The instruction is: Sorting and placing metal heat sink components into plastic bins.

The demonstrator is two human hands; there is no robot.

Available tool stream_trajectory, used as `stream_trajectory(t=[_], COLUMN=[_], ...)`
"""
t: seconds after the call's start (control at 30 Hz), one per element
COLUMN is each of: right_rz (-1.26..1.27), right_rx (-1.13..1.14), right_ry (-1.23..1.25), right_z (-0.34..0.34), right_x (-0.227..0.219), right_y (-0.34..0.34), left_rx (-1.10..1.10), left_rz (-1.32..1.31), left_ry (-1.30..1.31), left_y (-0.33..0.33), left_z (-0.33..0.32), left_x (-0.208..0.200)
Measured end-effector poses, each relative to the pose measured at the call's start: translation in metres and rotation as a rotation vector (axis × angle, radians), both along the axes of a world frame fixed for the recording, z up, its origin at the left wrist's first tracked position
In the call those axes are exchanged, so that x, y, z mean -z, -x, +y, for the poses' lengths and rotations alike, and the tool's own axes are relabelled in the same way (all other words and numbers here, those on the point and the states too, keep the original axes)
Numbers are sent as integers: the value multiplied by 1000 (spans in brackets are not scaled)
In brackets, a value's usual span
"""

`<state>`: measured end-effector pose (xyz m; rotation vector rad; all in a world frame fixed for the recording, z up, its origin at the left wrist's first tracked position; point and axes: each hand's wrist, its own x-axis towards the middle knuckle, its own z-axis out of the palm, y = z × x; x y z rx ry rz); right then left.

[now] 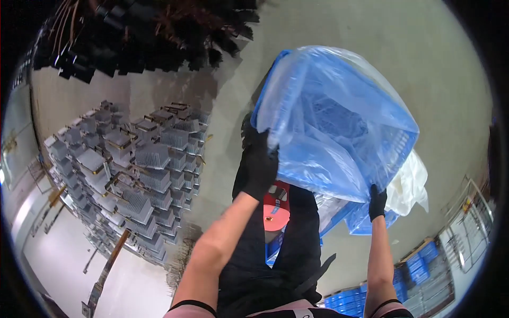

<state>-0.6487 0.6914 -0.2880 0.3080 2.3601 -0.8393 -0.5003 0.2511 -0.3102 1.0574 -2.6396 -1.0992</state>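
Observation:
A blue plastic crate (396, 139) is tilted in front of me, lined with a clear plastic bag (318, 159) that drapes over its rim. The bag's mouth faces me, and bunched film shows inside. My left hand (260, 165), in a black glove, closes on the crate's left side, where film lies against the fingers. At the near right corner my right hand (377, 203), also black-gloved, grips the rim with the bag's edge. Parts of the fingers of both hands are hidden.
To the left hang several racks of grey finned metal parts (154, 156), with dark parts (143, 37) above them. Whitish plastic film (411, 183) lies right of the crate. Between my legs is a red and pink object (275, 216). Blue crates (419, 269) stand lower right.

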Motion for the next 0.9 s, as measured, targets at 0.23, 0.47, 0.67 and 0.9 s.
stream_trajectory(t=[0.23,0.47,0.67,0.9], right_rz=[-188,-225,-351,-208], right_rx=[273,443,477,-32], right_ry=[71,-34,-180,9], right_z=[40,-5,-44,11], right_x=[11,-1,8,19], right_y=[17,15,-2,8], left_rx=[-124,-88,-104,-102], left_rz=[-38,-20,-13,99], left_ry=[-369,-341,-315,-302], left_y=[1,6,-7,8], left_z=[13,-10,-33,-45], left_x=[-24,-28,-12,0])
